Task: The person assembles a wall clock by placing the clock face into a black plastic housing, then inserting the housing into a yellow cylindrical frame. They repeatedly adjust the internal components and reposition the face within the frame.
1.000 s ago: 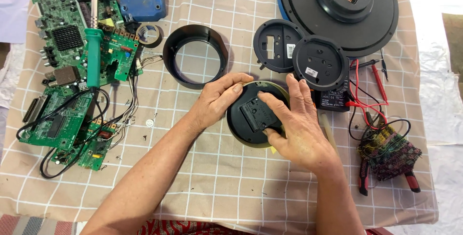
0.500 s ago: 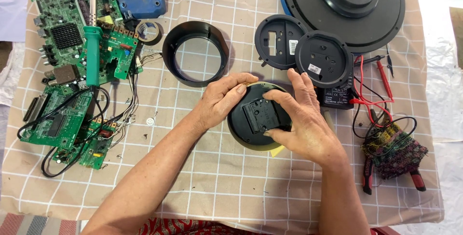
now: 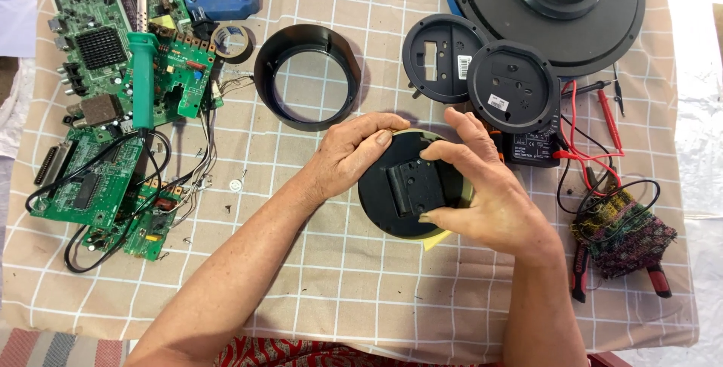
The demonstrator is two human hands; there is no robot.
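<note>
Black plastic fills the middle of your head view: a round black disc (image 3: 410, 190) with a raised square block at its centre lies on the checked cloth (image 3: 339, 284), a pale yellow piece showing under its lower right edge. Above it sit two smaller round black covers, the left cover (image 3: 439, 57) and the right cover (image 3: 514, 86), each carrying a small white rectangular label; below the right one a black meter (image 3: 536, 146) shows a white-printed label panel. Compared with half a second ago, your fingers have closed tighter over the square block and the disc sits at much the same spot. Your left hand (image 3: 350, 158) curls over the disc's upper left rim, fingertips pressed on its edge. Your right hand (image 3: 493, 194) reaches in from the right, thumb and fingers pinching the block's right side. A black ring (image 3: 307, 77) stands apart above, green circuit boards (image 3: 105, 111) far left.
</note>
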